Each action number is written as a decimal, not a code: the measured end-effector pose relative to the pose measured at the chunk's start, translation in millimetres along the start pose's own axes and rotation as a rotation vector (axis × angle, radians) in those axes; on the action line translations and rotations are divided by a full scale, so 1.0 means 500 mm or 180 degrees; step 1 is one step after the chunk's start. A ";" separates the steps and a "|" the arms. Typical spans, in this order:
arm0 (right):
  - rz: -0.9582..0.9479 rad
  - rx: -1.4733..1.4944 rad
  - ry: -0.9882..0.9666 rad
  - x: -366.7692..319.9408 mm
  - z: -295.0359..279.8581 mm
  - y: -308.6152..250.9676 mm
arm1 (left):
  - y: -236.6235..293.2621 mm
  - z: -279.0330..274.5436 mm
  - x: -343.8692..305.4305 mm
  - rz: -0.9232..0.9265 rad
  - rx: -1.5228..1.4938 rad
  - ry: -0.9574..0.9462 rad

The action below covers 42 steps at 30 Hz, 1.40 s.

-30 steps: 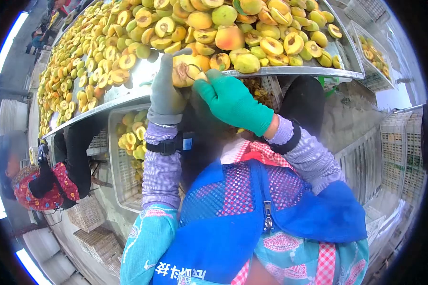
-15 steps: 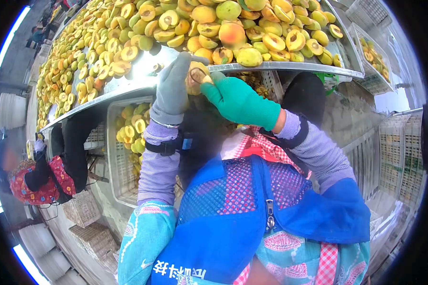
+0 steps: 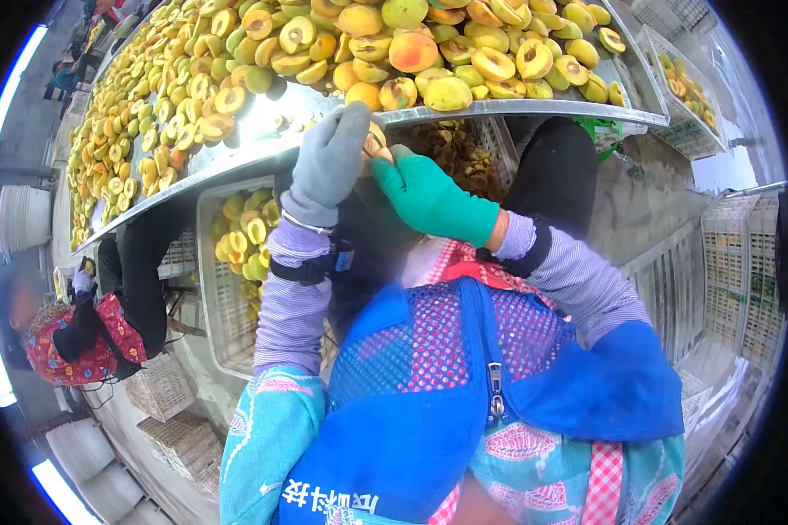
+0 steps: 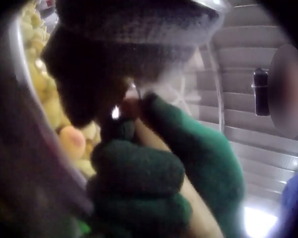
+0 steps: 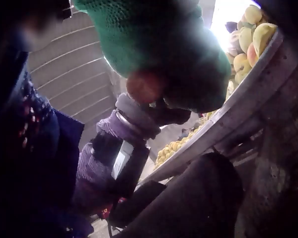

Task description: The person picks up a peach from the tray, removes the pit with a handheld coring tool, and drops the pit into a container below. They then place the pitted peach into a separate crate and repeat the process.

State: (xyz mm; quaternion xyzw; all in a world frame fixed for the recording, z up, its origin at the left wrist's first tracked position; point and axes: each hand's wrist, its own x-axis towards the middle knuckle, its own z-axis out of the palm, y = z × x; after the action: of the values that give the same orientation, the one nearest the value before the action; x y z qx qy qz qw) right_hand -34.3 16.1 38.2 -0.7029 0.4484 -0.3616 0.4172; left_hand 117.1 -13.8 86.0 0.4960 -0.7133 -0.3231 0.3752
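In the head view my left hand (image 3: 328, 162), in a grey glove, holds a cut peach (image 3: 376, 136) at the front edge of the metal table; its fingers hide most of the fruit. My right hand (image 3: 438, 197), in a green glove, meets it from the right. The left wrist view shows the green fingers curled round the wooden handle of a pitting tool (image 4: 198, 210), its thin metal end up against the dark grey glove. Halved yellow-green peaches (image 3: 298, 35) lie heaped on the table (image 3: 534, 107) beyond both hands.
Below the table edge stand a crate (image 3: 210, 324) with peach halves and another crate (image 3: 497, 144) beside brown scraps (image 3: 455, 166). A crate of fruit (image 3: 692, 131) and stacked crates (image 3: 744, 271) are at the right. Another person (image 3: 87, 337) sits at the left.
My left hand has turned, so its fingers now cover most of the peach, whose face was in plain sight a second ago. The right hand stays close against the fruit.
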 end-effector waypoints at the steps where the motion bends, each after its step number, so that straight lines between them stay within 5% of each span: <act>1: 0.0095 0.0017 -0.0106 0.001 -0.005 0.003 | 0.000 -0.008 0.004 0.0051 -0.0048 -0.0175; 4: 0.0541 0.0787 -0.0323 0.007 -0.009 -0.008 | -0.005 -0.020 0.016 0.0503 0.0147 -0.0397; 6: -0.0346 0.0193 0.0206 0.005 0.013 0.005 | -0.002 -0.015 0.018 0.1219 0.0721 -0.0133; 8: -0.0279 0.0358 0.0134 -0.009 0.019 0.007 | 0.007 0.011 0.000 0.0904 0.0556 0.0267; 10: 0.0560 0.1258 -0.0437 -0.018 -0.004 -0.027 | 0.000 0.022 -0.013 0.0418 0.0187 0.0385; 13: 0.1376 0.2480 -0.0698 -0.021 -0.004 -0.043 | 0.010 -0.024 0.017 0.0350 0.0400 -0.0874; 17: 0.2027 0.4420 -0.0487 -0.025 -0.021 -0.078 | 0.039 0.040 0.003 0.0677 -0.0650 0.0999; 20: 0.1851 0.4012 -0.0609 -0.032 -0.007 -0.074 | 0.036 0.031 -0.002 -0.1112 -0.1710 0.0639; 22: 0.1221 0.2576 -0.0608 -0.018 -0.006 -0.065 | 0.035 0.037 0.003 -0.1242 -0.2109 0.0493; 26: 0.1748 0.5613 -0.1893 -0.011 -0.007 -0.043 | 0.028 0.043 0.011 -0.1272 -0.2433 0.0355; 29: 0.1995 0.5190 -0.1417 -0.008 -0.011 -0.060 | 0.008 0.046 0.012 -0.1224 -0.2508 0.0178; 34: 0.1974 0.5610 -0.1881 -0.008 -0.007 -0.082 | -0.008 0.045 0.003 -0.1090 -0.3281 0.0058; 36: 0.1729 0.5965 -0.2522 0.009 -0.014 -0.065 | -0.030 0.027 -0.014 -0.1308 -0.3390 0.0555; 37: 0.1867 0.5606 -0.2415 -0.003 -0.011 -0.068 | -0.036 0.002 -0.047 -0.1380 -0.3470 0.0913; 39: 0.1946 0.4477 -0.1264 -0.030 0.036 -0.104 | -0.047 -0.065 -0.120 -0.1496 -0.3579 0.1618; 40: 0.2217 0.4696 -0.1241 -0.034 0.028 -0.081 | -0.058 -0.099 -0.146 -0.1535 -0.3642 0.1940; 42: 0.2760 0.5101 -0.1168 -0.049 0.003 0.003 | -0.118 -0.187 -0.196 -0.2114 0.0039 0.2430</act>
State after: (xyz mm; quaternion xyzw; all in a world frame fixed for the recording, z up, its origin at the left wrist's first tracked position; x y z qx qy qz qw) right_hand -41.5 38.7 32.8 -0.0219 0.2152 -0.2590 0.9413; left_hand 246.9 53.5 63.5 0.7810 -0.3309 -0.2165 0.4834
